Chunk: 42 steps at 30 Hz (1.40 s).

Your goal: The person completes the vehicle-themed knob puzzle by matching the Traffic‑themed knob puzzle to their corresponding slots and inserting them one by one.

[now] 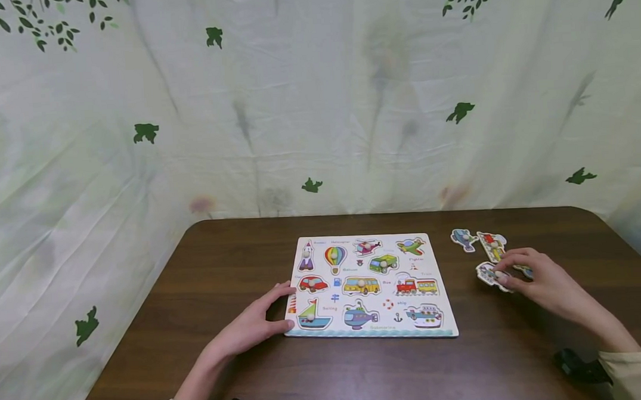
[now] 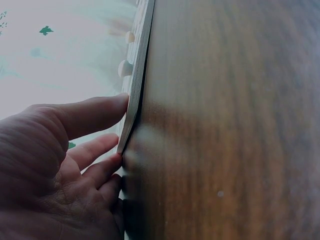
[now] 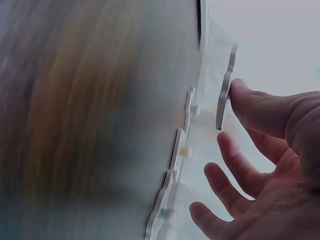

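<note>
Pinching a white-edged puzzle piece [image 1: 486, 271] between thumb and fingers in the right grip [image 1: 544, 281], over the right part of the table [image 1: 328, 378]. Held clear of the wood, seen edge-on in the right wrist view; partly covered by fingertips, so cannot tell its picture. Lying just beyond: a blue piece [image 1: 464, 239] and, close by its side, a red-and-yellow piece [image 1: 492, 246]. Mostly hidden behind the fingers: another piece [image 1: 526, 271].

Touching the left edge of the puzzle board [image 1: 389, 292] with the left grip [image 1: 257, 320], thumb and fingers spread apart, thumb by the near corner. Lying flat near mid-table, printed with a red car [image 1: 313, 283], yellow bus [image 1: 360, 285], train [image 1: 416, 286] and more. Standing up from its face in the left wrist view: round knobs [image 2: 125, 68]. Hanging behind the table: leaf-printed curtain [image 1: 316, 104].
</note>
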Tool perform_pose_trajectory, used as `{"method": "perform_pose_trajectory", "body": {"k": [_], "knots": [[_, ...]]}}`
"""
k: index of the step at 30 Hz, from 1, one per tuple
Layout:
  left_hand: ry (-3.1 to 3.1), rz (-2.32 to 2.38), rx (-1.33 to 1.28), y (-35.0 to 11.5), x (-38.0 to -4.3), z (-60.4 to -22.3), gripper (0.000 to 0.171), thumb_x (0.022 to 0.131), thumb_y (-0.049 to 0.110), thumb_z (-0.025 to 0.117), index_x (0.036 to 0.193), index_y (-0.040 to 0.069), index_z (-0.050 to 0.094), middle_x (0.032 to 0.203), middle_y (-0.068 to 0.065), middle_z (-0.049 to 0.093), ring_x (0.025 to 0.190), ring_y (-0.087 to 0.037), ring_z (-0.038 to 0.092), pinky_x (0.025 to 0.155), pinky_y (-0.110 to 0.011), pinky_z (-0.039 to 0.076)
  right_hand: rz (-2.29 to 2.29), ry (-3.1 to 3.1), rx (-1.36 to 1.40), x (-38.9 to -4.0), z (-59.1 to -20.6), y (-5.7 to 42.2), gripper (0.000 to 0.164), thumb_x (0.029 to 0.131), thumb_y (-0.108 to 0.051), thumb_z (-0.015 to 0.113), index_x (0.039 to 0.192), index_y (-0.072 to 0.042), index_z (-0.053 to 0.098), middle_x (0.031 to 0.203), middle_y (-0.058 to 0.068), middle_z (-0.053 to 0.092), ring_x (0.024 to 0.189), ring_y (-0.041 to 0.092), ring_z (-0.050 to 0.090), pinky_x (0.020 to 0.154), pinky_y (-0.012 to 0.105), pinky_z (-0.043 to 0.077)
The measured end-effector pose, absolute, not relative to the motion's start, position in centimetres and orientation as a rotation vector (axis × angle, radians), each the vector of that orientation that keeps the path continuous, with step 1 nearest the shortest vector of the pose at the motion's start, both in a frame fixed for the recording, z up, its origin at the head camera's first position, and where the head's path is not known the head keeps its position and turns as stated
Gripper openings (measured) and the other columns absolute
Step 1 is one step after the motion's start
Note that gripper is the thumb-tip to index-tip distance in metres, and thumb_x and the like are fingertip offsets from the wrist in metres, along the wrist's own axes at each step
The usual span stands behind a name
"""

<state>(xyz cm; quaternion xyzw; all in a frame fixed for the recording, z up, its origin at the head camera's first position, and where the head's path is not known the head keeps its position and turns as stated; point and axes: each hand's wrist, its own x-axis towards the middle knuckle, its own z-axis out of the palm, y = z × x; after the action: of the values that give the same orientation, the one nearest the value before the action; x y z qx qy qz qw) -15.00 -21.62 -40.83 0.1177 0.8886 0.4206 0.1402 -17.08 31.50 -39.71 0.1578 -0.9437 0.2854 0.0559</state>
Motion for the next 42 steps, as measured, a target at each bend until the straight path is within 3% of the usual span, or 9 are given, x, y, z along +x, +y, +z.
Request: {"method": "perform_pose_trajectory", "body": {"k": [5,8,18,22,27,30,36,42], "knots": [[2.563,1.220,0.332,-21.8,-15.0,-40.8,0.059,0.086,0.024,0.074,0.141,0.017,0.052,0.157,-0.006,0.034,0.147,-0.034,0.018,0.110,-0.060,0.022,0.818,-2.793,0.535,-17.0,-39.6,30.9,0.014,0.083,-0.010,0.079,0.096,-0.014,0.072,0.113,0.014,0.061,0.106,0.032,0.053,0.082,0.034,0.040],[2.568,1.218,0.338,-21.8,-15.0,-40.8,0.059,0.086,0.024,0.074,0.141,0.017,0.052,0.157,-0.006,0.034,0.147,-0.033,0.018,0.110,-0.059,0.022,0.799,-2.763,0.552,-16.9,-39.7,30.5,0.015,0.082,-0.012,0.080,0.094,-0.016,0.072,0.110,0.011,0.062,0.103,0.024,0.052,0.079,0.027,0.039],[2.567,1.219,0.334,-21.9,-15.0,-40.9,0.059,0.086,0.024,0.075,0.141,0.017,0.052,0.157,-0.006,0.034,0.147,-0.033,0.018,0.111,-0.059,0.021,0.878,-2.725,0.576,-16.1,-39.7,28.9,0.017,0.081,-0.007,0.080,0.092,-0.015,0.071,0.109,0.010,0.062,0.104,0.028,0.051,0.083,0.028,0.036],[2.564,1.219,0.327,-21.8,-15.0,-40.9,0.059,0.086,0.024,0.075,0.141,0.017,0.052,0.157,-0.006,0.034,0.147,-0.033,0.019,0.110,-0.059,0.022,0.907,-2.674,0.600,-15.5,-39.8,27.8,0.015,0.081,-0.007,0.080,0.092,-0.013,0.071,0.108,0.012,0.063,0.104,0.033,0.053,0.085,0.026,0.034],[2.563,1.225,0.321,-21.8,-15.0,-41.0,0.059,0.086,0.023,0.075,0.140,0.017,0.052,0.157,-0.006,0.034,0.147,-0.033,0.019,0.110,-0.059,0.022,0.914,-2.614,0.636,-14.7,-39.9,26.3,0.018,0.079,-0.005,0.081,0.090,-0.014,0.070,0.107,0.011,0.064,0.102,0.027,0.054,0.087,0.019,0.031],[2.565,1.229,0.324,-21.7,-15.0,-41.1,0.059,0.086,0.023,0.075,0.140,0.018,0.053,0.156,-0.006,0.035,0.147,-0.033,0.019,0.110,-0.059,0.022,0.924,-2.619,0.618,-14.2,-39.9,25.5,0.020,0.078,-0.005,0.081,0.089,-0.016,0.069,0.109,0.010,0.063,0.103,0.026,0.053,0.086,0.018,0.031],[2.560,1.238,0.318,-21.6,-14.9,-41.1,0.058,0.086,0.023,0.075,0.139,0.018,0.053,0.156,-0.005,0.035,0.147,-0.034,0.020,0.110,-0.059,0.023,0.906,-2.654,0.571,-13.4,-39.7,24.3,0.018,0.079,-0.007,0.081,0.088,-0.018,0.069,0.110,0.012,0.063,0.105,0.033,0.054,0.084,0.035,0.034],[2.557,1.245,0.313,-21.6,-14.9,-40.9,0.058,0.086,0.022,0.075,0.140,0.017,0.053,0.156,-0.006,0.034,0.147,-0.034,0.019,0.110,-0.059,0.023,0.890,-2.658,0.512,-13.0,-39.8,23.4,0.021,0.076,-0.005,0.083,0.084,-0.017,0.068,0.108,0.012,0.062,0.104,0.034,0.053,0.084,0.041,0.034]]}}
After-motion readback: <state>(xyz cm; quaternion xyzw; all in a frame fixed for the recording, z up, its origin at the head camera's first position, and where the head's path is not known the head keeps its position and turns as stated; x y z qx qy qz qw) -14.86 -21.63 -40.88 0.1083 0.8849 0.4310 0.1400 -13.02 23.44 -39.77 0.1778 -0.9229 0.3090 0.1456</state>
